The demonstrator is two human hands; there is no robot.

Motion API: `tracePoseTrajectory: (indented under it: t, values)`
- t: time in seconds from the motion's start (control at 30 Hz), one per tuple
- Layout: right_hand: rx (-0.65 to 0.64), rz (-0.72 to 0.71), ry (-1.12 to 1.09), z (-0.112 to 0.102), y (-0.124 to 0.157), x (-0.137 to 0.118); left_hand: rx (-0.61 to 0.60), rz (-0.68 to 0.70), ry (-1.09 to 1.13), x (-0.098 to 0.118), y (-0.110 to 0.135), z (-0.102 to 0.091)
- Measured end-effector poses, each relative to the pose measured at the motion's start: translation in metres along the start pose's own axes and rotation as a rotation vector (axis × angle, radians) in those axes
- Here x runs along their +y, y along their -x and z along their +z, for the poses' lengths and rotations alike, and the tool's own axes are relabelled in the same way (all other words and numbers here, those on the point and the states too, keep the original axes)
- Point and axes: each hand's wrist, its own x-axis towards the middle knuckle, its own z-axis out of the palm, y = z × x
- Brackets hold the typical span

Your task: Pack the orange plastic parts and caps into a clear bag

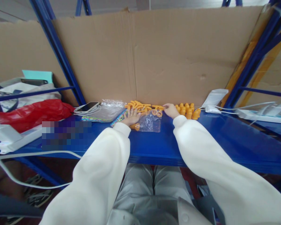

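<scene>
Grey trousers (152, 184) face the shelf (158, 147) edge, with room before the fingers. Left hand (131, 118) has fingers spread; right hand (171, 110) bends beside orange pieces (189, 113), pinch unclear.

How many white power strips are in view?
2: the left power strip, in front of the red bag, and the right power strip, well right of the right hand. Others may be hidden.
</scene>
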Motion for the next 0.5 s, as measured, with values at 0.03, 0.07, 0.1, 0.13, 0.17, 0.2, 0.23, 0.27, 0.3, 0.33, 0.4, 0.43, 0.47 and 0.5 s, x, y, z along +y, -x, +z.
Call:
tracePoseTrajectory:
  t: [0.03, 0.07, 0.1, 0.13, 0.17, 0.2, 0.23, 0.27, 0.3, 0.33, 0.4, 0.43, 0.47, 0.5]
  values:
    - [-0.041, -0.075, 0.146, 0.001, 0.004, 0.001, -0.025, -0.026, 0.001, 0.001, 0.002, -0.002]
    - [-0.093, -0.145, 0.276, 0.002, 0.008, 0.0, -0.056, -0.055, 0.0, 0.003, 0.004, -0.004]
    - [-0.144, -0.2, 0.385, 0.003, 0.012, -0.001, -0.08, -0.072, -0.007, 0.005, 0.006, -0.006]
    - [-0.188, -0.235, 0.474, 0.004, 0.016, -0.003, -0.094, -0.073, -0.013, 0.006, 0.008, -0.008]
    - [-0.222, -0.257, 0.543, 0.004, 0.02, -0.005, -0.104, -0.072, -0.019, 0.007, 0.01, -0.01]
    - [-0.243, -0.268, 0.594, 0.004, 0.023, -0.007, -0.109, -0.072, -0.026, 0.008, 0.011, -0.011]
    - [-0.254, -0.272, 0.628, 0.005, 0.025, -0.009, -0.11, -0.074, -0.033, 0.008, 0.012, -0.012]
    - [-0.256, -0.269, 0.651, 0.005, 0.026, -0.011, -0.108, -0.075, -0.04, 0.008, 0.012, -0.012]
    - [-0.253, -0.265, 0.668, 0.004, 0.028, -0.013, -0.108, -0.074, -0.046, 0.008, 0.013, -0.013]
    - [-0.246, -0.26, 0.68, 0.004, 0.028, -0.015, -0.111, -0.072, -0.05, 0.008, 0.013, -0.013]
    - [-0.226, -0.236, 0.7, 0.005, 0.03, -0.018, -0.122, -0.068, -0.056, 0.008, 0.013, -0.013]
    - [-0.215, -0.215, 0.709, 0.005, 0.031, -0.019, -0.128, -0.067, -0.056, 0.008, 0.012, -0.013]
    - [-0.207, -0.188, 0.716, 0.005, 0.032, -0.02, -0.133, -0.066, -0.056, 0.008, 0.012, -0.013]
    - [-0.204, -0.158, 0.72, 0.005, 0.034, -0.021, -0.136, -0.068, -0.055, 0.008, 0.012, -0.013]
